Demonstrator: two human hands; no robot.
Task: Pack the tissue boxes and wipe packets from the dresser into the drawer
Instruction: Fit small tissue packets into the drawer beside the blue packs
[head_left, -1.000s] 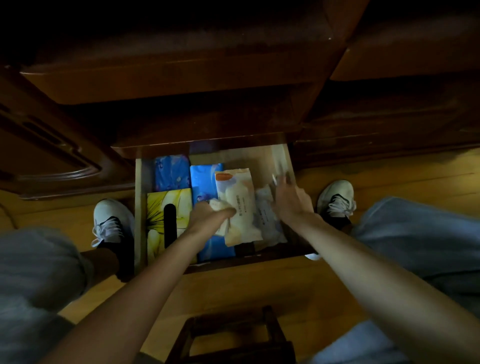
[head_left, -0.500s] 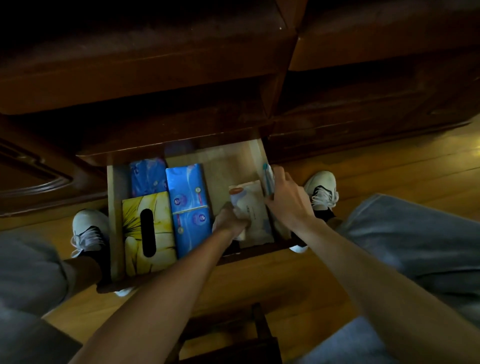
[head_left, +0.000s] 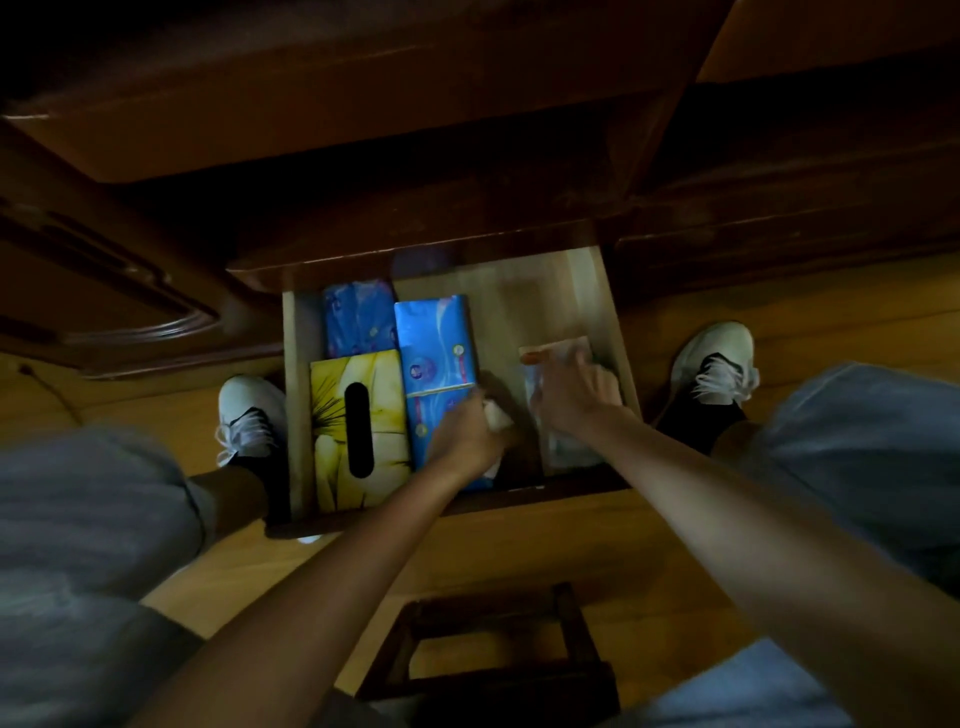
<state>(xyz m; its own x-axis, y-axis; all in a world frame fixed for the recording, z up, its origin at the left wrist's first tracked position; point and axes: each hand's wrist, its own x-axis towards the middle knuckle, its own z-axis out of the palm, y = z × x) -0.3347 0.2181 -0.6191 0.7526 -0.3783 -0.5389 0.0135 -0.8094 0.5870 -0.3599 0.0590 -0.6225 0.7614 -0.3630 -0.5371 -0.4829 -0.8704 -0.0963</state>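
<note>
The open wooden drawer (head_left: 602, 291) holds a yellow flowered tissue box (head_left: 332, 415) at the front left. A blue patterned pack (head_left: 356, 322) lies behind it, and a long blue tissue pack (head_left: 434, 343) lies beside it. My left hand (head_left: 465, 434) is closed on a small white packet (head_left: 496, 413) in the drawer's middle, next to the blue pack. My right hand (head_left: 571, 400) presses down on a pale wipe packet with an orange label (head_left: 540, 358) by the drawer's right wall. Most of that packet is hidden under the hand.
The dark dresser front (head_left: 415, 130) looms above the drawer. My white shoes (head_left: 249, 415) (head_left: 717, 364) flank it on the wooden floor. A dark wooden stool (head_left: 488, 649) stands below between my knees. Bare drawer bottom (head_left: 519, 301) shows at the back right.
The pale wipe packet has gone from lying across the blue pack to the drawer's right side under my right hand. My left hand stays in the middle. The camera has shifted.
</note>
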